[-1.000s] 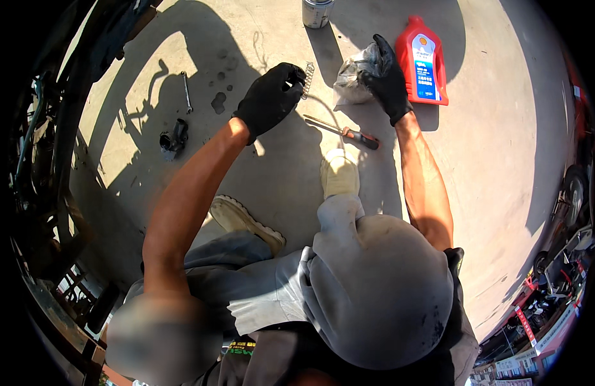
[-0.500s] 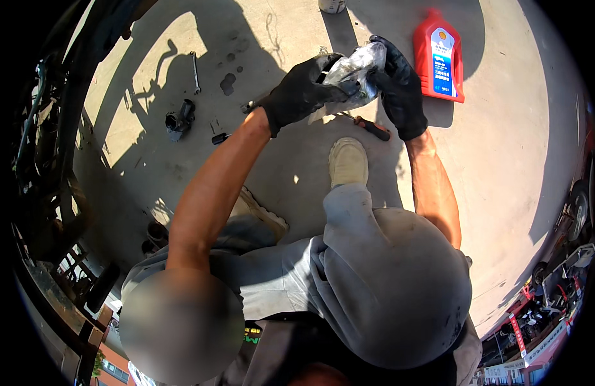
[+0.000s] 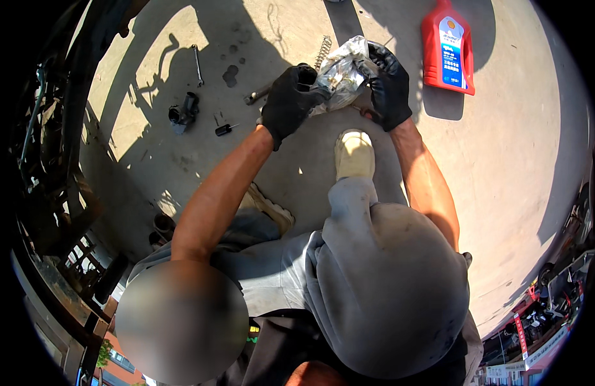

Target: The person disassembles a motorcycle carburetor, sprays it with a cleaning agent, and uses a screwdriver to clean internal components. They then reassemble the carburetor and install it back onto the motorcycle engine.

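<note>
Between my two black-gloved hands is a crinkled clear plastic bag (image 3: 350, 69) with something inside that I cannot make out. My left hand (image 3: 292, 100) pinches its left edge, and my right hand (image 3: 389, 89) grips its right side. Just beyond my left hand a coil spring (image 3: 323, 53) lies on the ground. A metal rod-like tool (image 3: 257, 94) lies left of that hand, partly covered by it. The screwdriver on the ground is mostly hidden behind my right hand.
A red oil jug (image 3: 447, 55) stands to the right. On the ground at left are a wrench (image 3: 198, 66), a dark machine part (image 3: 184, 114) and a small black-handled tool (image 3: 226, 129). A dark metal frame (image 3: 53, 167) borders the left side. My boot (image 3: 354, 154) is below the bag.
Both hands have drawn slightly nearer, and the bag has spread wider between them. The spring now shows more, while the orange-and-black screwdriver has gone mostly behind my right hand.
</note>
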`<action>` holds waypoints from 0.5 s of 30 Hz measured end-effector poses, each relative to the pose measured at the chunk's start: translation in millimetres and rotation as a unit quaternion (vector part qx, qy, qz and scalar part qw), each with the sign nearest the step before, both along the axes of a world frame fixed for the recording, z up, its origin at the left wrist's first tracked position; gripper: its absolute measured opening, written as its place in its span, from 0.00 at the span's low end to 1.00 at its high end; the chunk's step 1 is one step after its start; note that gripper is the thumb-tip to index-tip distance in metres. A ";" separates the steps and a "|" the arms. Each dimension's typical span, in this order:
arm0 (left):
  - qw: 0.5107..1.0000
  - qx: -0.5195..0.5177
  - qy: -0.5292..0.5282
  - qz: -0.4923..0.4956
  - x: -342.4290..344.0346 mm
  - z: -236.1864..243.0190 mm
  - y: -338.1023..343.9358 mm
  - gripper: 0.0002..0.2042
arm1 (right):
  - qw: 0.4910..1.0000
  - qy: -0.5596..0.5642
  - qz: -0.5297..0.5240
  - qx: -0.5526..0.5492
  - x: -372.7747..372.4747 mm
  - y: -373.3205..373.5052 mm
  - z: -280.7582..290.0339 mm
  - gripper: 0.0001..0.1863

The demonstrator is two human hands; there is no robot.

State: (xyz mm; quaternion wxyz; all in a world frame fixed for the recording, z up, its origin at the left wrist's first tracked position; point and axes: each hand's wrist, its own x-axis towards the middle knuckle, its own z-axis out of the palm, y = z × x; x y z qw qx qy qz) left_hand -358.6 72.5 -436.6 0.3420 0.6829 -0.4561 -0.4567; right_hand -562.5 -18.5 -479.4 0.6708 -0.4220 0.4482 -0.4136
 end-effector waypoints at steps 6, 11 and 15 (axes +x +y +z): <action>0.996 0.033 0.074 0.027 -1.7 -9.2 3.9 0.19 | 0.992 0.117 -0.033 -0.012 -14.7 -0.3 -39.2 0.13; 0.995 0.082 0.040 0.039 -0.4 -9.8 5.0 0.12 | 0.983 0.169 0.018 -0.075 -11.3 -2.1 -29.3 0.12; 0.986 0.118 0.110 0.035 1.4 1.3 1.6 0.09 | 0.994 0.104 0.002 -0.021 -10.4 -7.3 -34.5 0.12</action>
